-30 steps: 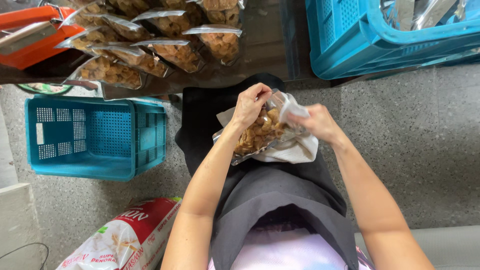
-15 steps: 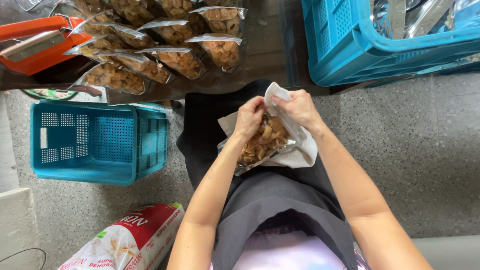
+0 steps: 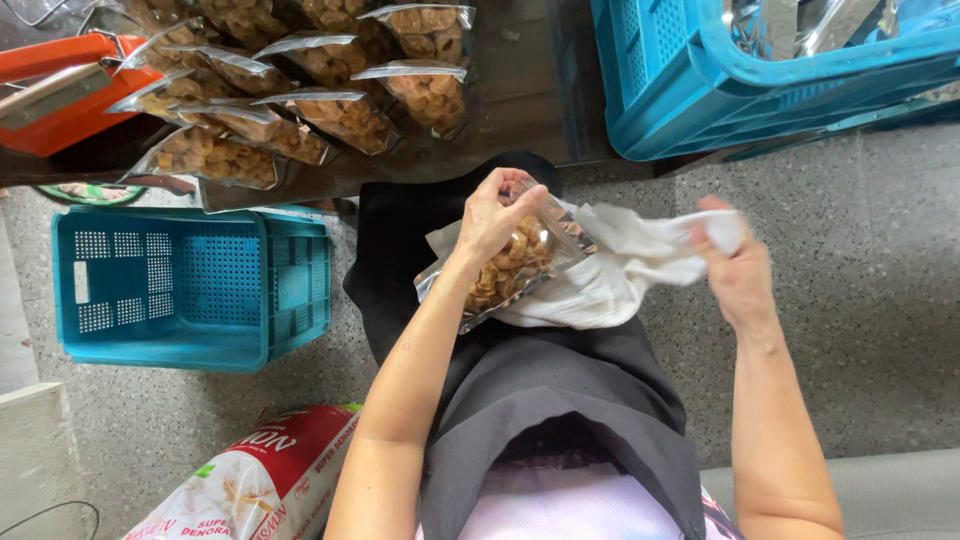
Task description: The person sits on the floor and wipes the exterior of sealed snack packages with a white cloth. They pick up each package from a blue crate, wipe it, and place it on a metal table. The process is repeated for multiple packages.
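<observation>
- The left hand, at the middle of the frame, is closed around the top of a clear snack bag that rests on the person's lap; the bag is filled with light brown fried pieces.
- The right hand, right of centre and apart from the bag, pinches one end of a white cloth; the rest of the cloth lies under and beside the bag.
- Across the upper left, on a dark table, lie several filled bags of the same brown snack, overlapping in rows.
- At the upper left edge is an orange device.
- A blue crate stands on the floor at the left; what can be seen of its inside is bare.
- A second blue crate in the upper right holds shiny silver bags.
- A red and white sack lies at the bottom left.
</observation>
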